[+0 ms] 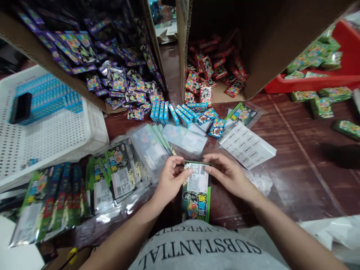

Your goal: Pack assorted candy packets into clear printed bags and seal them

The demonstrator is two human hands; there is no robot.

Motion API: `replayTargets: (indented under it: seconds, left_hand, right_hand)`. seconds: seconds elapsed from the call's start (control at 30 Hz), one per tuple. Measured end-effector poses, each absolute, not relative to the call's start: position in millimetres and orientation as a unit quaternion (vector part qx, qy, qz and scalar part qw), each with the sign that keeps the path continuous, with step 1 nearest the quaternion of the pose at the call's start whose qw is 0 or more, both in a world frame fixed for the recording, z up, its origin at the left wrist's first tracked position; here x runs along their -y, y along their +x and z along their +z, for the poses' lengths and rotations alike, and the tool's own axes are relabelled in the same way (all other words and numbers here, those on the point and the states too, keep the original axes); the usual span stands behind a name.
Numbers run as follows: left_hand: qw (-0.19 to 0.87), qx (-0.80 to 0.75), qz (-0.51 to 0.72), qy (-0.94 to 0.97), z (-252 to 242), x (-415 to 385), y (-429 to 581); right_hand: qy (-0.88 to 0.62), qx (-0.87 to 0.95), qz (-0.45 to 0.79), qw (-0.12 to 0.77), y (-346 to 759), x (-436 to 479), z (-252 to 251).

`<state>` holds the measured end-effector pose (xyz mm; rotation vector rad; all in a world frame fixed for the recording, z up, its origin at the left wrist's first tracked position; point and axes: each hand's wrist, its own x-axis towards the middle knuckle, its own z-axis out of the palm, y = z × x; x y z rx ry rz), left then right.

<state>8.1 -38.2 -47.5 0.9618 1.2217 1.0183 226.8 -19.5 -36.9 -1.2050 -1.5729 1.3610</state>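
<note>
Close to my body, a black-and-green printed packaging card (pixel 196 204) with a white barcode label is held at its far edge by both hands. My left hand (pixel 173 178) pinches its left corner, thumb on top. My right hand (pixel 226 174) grips the right corner, its thumb by the barcode. Just beyond the hands lie clear plastic sleeves (pixel 184 138) and small blue candy boxes (pixel 184 115), some upright in a row. A sheet of oval stickers (pixel 247 146) rests to the right, partly over another printed card (pixel 242 113).
Open cartons hold purple packs (pixel 116 78) and red packs (pixel 206 67). At left stands a white perforated basket (pixel 56 131) with blue boxes and a phone (pixel 21 108). Filled sleeves (pixel 53 202) overlap at lower left. Green packs (pixel 322 107) lie beside a red bin (pixel 351 56).
</note>
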Motion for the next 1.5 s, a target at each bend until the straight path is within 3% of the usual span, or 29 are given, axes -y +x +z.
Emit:
replayTargets:
  seconds: [0.1,0.17,0.43,0.6,0.8,1.0,1.23,1.4,1.5]
  left_hand:
    - [0.587,-0.547,0.466,0.372,-50,42,9]
    - [0.576,-0.561,0.466,0.37,-52,45,11]
    - [0.571,-0.535,0.375,0.497,-44,31,1]
    - [0.56,-0.531,0.386,0.505,-30,13,-1]
    - [0.573,-0.507,0.31,0.565,-13,2,0]
    - [0.603,-0.54,0.264,0.525,1,-9,4]
    - [0.65,-0.505,0.23,0.518,4,-16,-4]
    - [0.64,-0.493,0.22,0.547,-6,-21,-4]
    - [0.627,-0.48,0.205,0.579,-15,-31,5]
  right_hand:
    - [-0.512,0.505,0.512,0.47,214,36,-50]
    - [-0.543,0.466,0.495,0.493,208,46,-56]
    - [-0.527,0.517,0.519,0.431,215,40,-43]
    - [-0.497,0.551,0.499,0.448,221,33,-42]
    - [-0.485,0.589,0.52,0.383,229,25,-24]
    - [-0.549,0.501,0.568,0.353,227,15,-10]
    - [-0.512,0.518,0.593,0.344,235,15,-10]
    - [-0.463,0.629,0.507,0.364,246,24,-3]
    - [-0.523,0.701,0.307,0.376,269,16,-1]
